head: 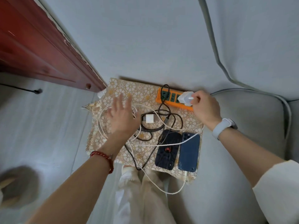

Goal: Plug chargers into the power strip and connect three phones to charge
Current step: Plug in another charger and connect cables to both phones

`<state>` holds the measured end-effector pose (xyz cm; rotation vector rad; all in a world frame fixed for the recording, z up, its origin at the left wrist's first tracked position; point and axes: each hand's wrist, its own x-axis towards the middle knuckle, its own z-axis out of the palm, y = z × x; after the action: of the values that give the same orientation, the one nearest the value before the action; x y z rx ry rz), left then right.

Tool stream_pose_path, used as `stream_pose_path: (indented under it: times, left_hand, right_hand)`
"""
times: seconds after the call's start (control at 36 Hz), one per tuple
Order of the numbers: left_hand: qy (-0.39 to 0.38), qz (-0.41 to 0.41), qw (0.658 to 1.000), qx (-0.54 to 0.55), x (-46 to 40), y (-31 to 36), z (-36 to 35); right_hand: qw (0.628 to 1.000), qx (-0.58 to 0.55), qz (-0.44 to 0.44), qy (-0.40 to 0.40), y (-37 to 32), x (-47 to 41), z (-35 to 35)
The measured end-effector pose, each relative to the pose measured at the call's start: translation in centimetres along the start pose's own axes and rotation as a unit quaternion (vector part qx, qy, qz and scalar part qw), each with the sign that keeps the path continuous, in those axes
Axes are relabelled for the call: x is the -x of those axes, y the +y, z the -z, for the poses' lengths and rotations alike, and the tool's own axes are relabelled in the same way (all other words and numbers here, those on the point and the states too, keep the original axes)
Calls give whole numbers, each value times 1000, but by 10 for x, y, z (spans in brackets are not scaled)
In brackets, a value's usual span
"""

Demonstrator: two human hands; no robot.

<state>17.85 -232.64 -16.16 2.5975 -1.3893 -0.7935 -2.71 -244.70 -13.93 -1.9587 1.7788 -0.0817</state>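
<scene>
An orange power strip (168, 101) with green sockets lies at the far right of a small table (144, 91) covered in a gold flower-pattern cloth. My right hand (204, 107) grips a white charger (185, 98) sitting on the strip's right end. My left hand (122, 115) hovers flat with fingers spread over the white cable (101, 122) at the table's left. A second white charger cube (149, 118) lies mid-table among black braided cables (163, 126). Two phones lie face down at the near right: a black one (168, 150) and a blue one (189, 152).
A red wooden door (40, 46) stands to the left. A grey cushioned seat (242, 126) adjoins the table on the right. The white cable loops down off the table's near edge over my light trousers (145, 199). A blurred slipper (17, 185) lies at the lower left.
</scene>
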Motion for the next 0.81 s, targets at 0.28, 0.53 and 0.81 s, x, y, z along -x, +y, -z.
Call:
stream_pose_path:
  times: [0.28, 0.53, 0.81]
  left_hand:
    - [-114, -264, 944, -162, -41, 58, -59]
    - [-148, -264, 927, -222, -53, 49, -70]
    - [-141, -213, 937, -238, -50, 31, -61]
  right_hand:
    - [970, 213, 114, 29, 3, -34, -17]
    - [977, 189, 95, 23, 3, -47, -15]
    - [973, 197, 116, 6, -7, -41, -23]
